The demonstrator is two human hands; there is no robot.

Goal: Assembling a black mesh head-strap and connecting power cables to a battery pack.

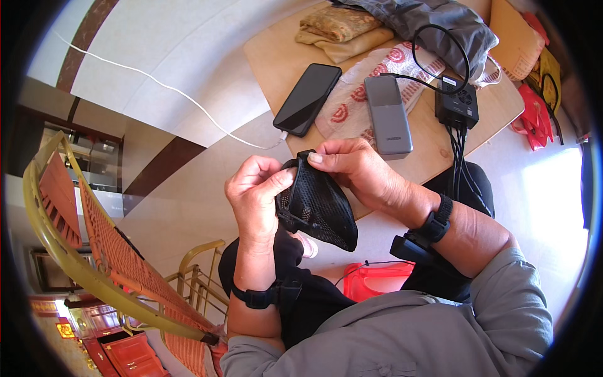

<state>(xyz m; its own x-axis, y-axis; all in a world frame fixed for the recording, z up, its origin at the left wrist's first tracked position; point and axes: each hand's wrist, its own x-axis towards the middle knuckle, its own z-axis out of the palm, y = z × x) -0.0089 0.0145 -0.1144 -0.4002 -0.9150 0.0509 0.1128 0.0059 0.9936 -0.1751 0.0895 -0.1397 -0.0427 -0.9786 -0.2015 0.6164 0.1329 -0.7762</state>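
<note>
Between my hands, above my lap, hangs a black mesh pouch [323,204]. My left hand [255,195] pinches one side of its upper edge between thumb and fingers. With thumb and forefinger, my right hand [361,169] grips the top edge on the other side. The pouch sags toward the lower right, and whether anything is inside cannot be made out. Just beyond my hands, on the wooden table [270,56], lie a black smartphone [308,99] with a white cable plugged in and a grey power bank [387,116].
A black box with a fan [456,103] sits at the table's right, black cables hanging from it. Folded cloths [342,28] and a grey garment [433,28] lie at the back. A woven chair [119,251] stands at left. Below is a red plastic stool [370,279].
</note>
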